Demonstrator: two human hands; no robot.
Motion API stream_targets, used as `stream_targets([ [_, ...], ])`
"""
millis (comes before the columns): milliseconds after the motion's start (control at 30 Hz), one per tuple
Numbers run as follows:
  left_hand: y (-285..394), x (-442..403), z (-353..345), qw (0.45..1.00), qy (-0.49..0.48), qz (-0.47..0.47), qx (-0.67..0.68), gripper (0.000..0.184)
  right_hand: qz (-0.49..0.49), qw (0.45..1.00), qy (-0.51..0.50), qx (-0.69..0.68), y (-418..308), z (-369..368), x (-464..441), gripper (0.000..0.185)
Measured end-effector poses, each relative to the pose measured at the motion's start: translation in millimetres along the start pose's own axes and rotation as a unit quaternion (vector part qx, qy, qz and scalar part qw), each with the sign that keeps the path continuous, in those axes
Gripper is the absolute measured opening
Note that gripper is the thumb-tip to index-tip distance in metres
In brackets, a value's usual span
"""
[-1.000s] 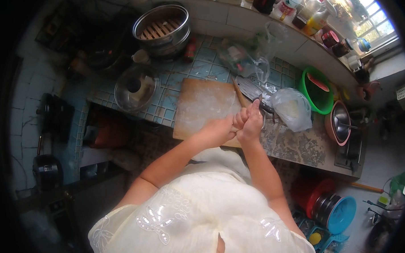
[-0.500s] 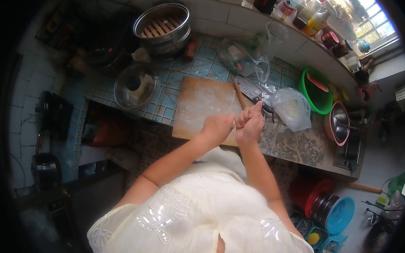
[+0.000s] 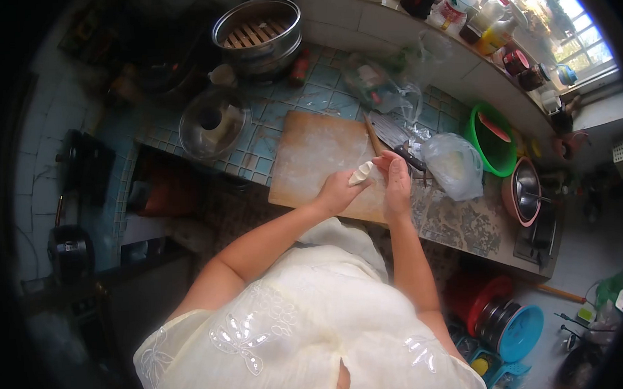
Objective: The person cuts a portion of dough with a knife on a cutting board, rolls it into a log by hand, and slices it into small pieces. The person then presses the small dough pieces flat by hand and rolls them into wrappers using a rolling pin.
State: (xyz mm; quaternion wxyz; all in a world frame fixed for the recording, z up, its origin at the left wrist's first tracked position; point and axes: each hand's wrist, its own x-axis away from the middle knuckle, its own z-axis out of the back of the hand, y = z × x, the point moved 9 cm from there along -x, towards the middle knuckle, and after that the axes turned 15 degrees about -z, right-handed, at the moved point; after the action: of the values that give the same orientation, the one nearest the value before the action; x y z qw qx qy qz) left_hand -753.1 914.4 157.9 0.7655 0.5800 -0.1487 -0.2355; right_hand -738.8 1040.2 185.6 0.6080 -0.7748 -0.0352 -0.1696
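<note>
A small white piece of dough [image 3: 361, 173] with a ridged, pleated look sticks up from my left hand [image 3: 339, 193], whose fingers are closed round it. Beside it, my right hand [image 3: 396, 181] is raised with its fingers stretched and apart, its fingertips close to the dough; nothing shows in it. Both hands are above the right part of a wooden board [image 3: 313, 150] dusted with flour. A rolling pin [image 3: 374, 134] lies along the board's right edge, and a black-handled cleaver [image 3: 389, 131] rests just beyond it.
Right of the board are a plastic bag [image 3: 453, 165], a green basin [image 3: 508, 161] and a pink-rimmed bowl [image 3: 523, 190]. A steamer pot [image 3: 265, 48] and a glass lid [image 3: 215, 124] stand at the back left. Bottles [image 3: 492, 36] line the window ledge.
My hands, pressed close together before, have moved apart. My right hand has opened, and the white dough now shows in my left hand. The camera view has shifted slightly.
</note>
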Motion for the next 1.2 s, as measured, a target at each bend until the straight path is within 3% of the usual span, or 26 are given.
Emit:
stream_targets([
  [33,0,1,-3,1.000,0.000,0.000,0.000,0.022,0.000,1.000,0.000,0.000,6,-3,3,0.043],
  [100,2,4,6,0.982,0.139,-0.041,0.124,0.025,-0.039,0.997,-0.050,-0.044,24,-21,8,0.042],
  [133,-5,5,4,0.982,0.139,-0.040,0.124,0.025,-0.056,0.993,-0.098,-0.044,32,-29,8,0.042],
  [200,1,1,-5,0.991,0.067,-0.096,0.060,0.031,-0.065,0.992,-0.107,-0.015,33,-28,9,0.041],
  [333,1,2,-3,0.997,-0.037,-0.066,-0.001,0.034,-0.071,0.992,-0.097,-0.039,32,-19,6,0.033],
  [400,-22,10,-17,0.978,-0.141,0.053,0.147,0.033,-0.091,0.986,-0.096,-0.106,31,-17,6,0.028],
  [433,-21,11,-20,0.977,-0.142,0.054,0.148,0.033,-0.113,0.974,-0.095,-0.172,30,-16,7,0.023],
  [500,4,7,-3,0.995,-0.063,-0.080,0.004,0.031,-0.097,0.964,-0.089,-0.230,26,-27,9,0.022],
  [633,44,9,2,0.979,-0.103,-0.086,-0.154,0.030,-0.090,0.923,-0.068,-0.367,25,-24,3,0.038],
  [700,45,14,-8,0.953,-0.196,-0.059,-0.222,0.032,-0.115,0.922,-0.042,-0.367,29,-19,4,0.042],
  [800,42,26,-13,0.927,-0.254,-0.034,-0.275,0.033,-0.145,0.924,0.014,-0.354,31,-16,8,0.048],
  [833,37,28,-15,0.927,-0.252,-0.032,-0.275,0.033,-0.150,0.927,0.046,-0.341,32,-14,10,0.050],
  [867,43,22,-11,0.962,-0.157,-0.090,-0.206,0.033,-0.150,0.927,0.044,-0.341,35,-13,10,0.050],
  [900,51,18,-2,0.979,-0.059,-0.147,-0.133,0.034,-0.137,0.941,-0.021,-0.310,31,-23,9,0.050],
  [933,45,16,-5,0.978,-0.058,-0.146,-0.133,0.034,-0.122,0.949,-0.087,-0.278,27,-34,11,0.050],
  [1000,18,11,-16,0.993,-0.080,-0.027,0.078,0.041,-0.109,0.956,-0.129,-0.240,14,-42,17,0.048],
  [1067,22,7,-6,0.995,-0.062,0.025,0.073,0.041,-0.094,0.960,-0.170,-0.200,-8,-56,25,0.046],
  [1133,6,11,-7,0.993,-0.046,0.080,0.069,0.042,-0.133,0.936,-0.018,-0.326,-4,-41,25,0.043],
  [1200,29,7,1,0.982,0.018,-0.157,-0.107,0.036,-0.106,0.938,-0.008,-0.329,6,-37,23,0.043],
])
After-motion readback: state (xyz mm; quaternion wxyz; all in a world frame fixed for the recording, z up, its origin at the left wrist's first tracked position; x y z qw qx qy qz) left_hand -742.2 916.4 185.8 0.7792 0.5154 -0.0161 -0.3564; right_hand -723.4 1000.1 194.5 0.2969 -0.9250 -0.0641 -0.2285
